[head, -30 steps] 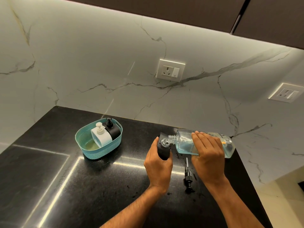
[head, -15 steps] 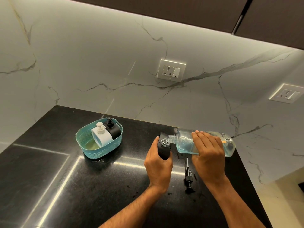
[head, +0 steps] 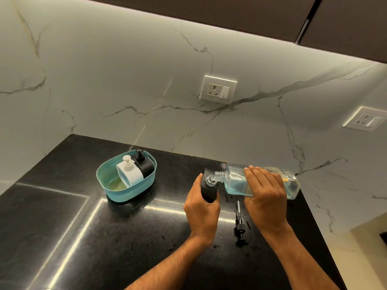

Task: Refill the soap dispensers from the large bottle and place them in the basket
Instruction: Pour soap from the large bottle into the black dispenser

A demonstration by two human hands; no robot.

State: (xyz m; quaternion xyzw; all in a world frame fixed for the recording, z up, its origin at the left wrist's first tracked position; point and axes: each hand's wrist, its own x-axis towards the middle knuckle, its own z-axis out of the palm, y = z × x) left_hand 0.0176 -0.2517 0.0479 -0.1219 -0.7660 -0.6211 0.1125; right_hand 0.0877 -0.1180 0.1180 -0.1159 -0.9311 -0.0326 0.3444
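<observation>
Both hands work over the black stone counter (head: 62, 237), near its right edge. Left hand (head: 202, 208) has its fingers curled around a black soap dispenser (head: 208, 190), which stands on the counter with its top uncovered. Right hand (head: 265, 197) grips from above the large bottle (head: 234, 180), with the fingers bent over its body. This bottle is clear plastic, tipped almost flat, with the threaded neck pointing left and down onto the mouth of the black dispenser; neck and mouth touch. Pale blue liquid lies along the lower side of the bottle. A label is on the far end of the bottle, with a bit of orange and some dark print, but the letters are too blurred to read.

Between the two wrists, a black pump head (head: 240, 222) with its thin tube lies flat on the counter, apart from both hands.

Further left and a little back stands a teal basket (head: 111, 185) with a woven-looking wall and a handle slot. Inside it are two dispensers with pumps on: a white dispenser (head: 128, 174) in front and a second black dispenser (head: 144, 167) just behind it, touching side by side.

Behind the counter rises a white marble wall (head: 104, 80) with grey veins. It carries one socket plate (head: 218, 89) in the middle and another socket (head: 365, 120) at the right. Dark cabinets (head: 230, 9) hang above.
</observation>
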